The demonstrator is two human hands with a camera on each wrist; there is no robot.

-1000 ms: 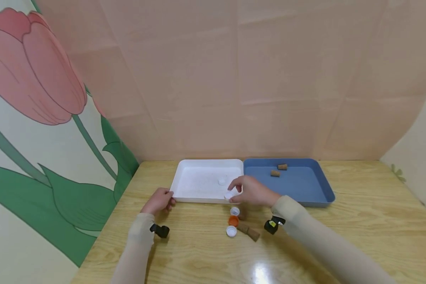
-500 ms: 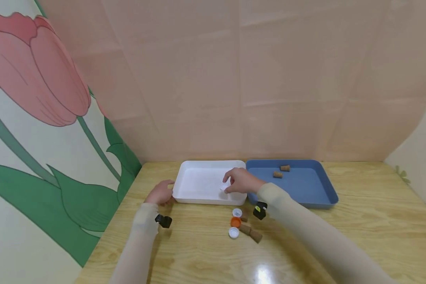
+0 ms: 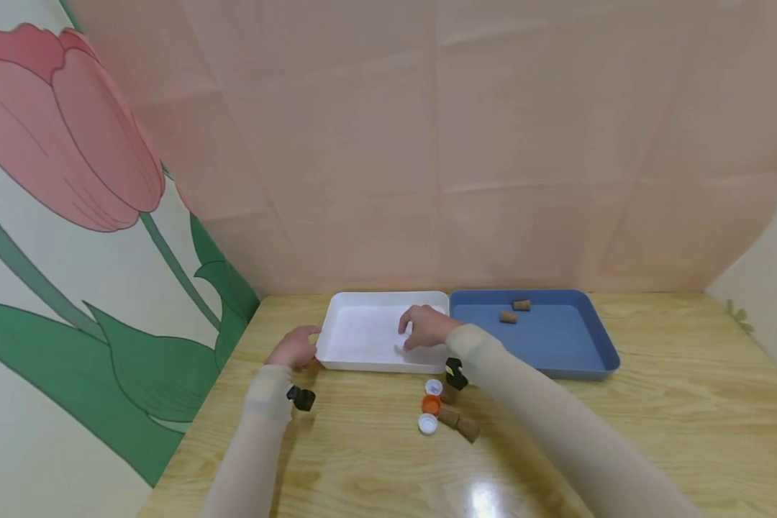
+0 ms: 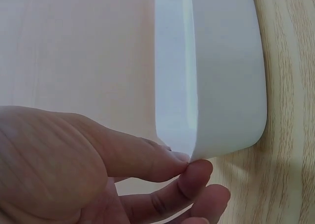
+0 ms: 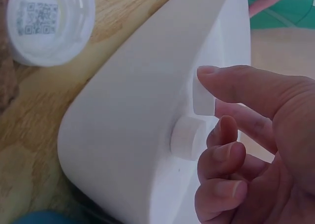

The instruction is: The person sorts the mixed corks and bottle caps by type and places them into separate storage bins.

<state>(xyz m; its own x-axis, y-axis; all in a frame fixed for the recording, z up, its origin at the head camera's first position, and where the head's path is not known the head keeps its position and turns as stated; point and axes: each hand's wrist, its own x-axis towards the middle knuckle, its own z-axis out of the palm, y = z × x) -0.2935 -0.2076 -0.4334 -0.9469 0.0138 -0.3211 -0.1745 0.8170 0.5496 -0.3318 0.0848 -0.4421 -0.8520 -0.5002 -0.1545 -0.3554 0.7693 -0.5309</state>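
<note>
Pinching white tray (image 3: 375,365) at left with left hand (image 3: 293,350), likely for steadiness; pinching white bottle cap (image 5: 203,100) over it with right hand (image 3: 429,327).

Comes to two trays on one worktop (image 3: 362,460): one white tray (image 3: 378,366) and one blue tray (image 3: 557,339). Adds up to five caps: one orange cap (image 3: 430,404) and four white caps (image 3: 427,424), two lying on the worktop, one on the white tray's floor, one in the right hand (image 3: 427,327). Includes two corks (image 3: 521,305) inside the blue tray and at least two on the worktop, exact number there partly hidden. Also takes in one left hand (image 3: 291,349) and two black wrist cameras (image 3: 302,398).
</note>
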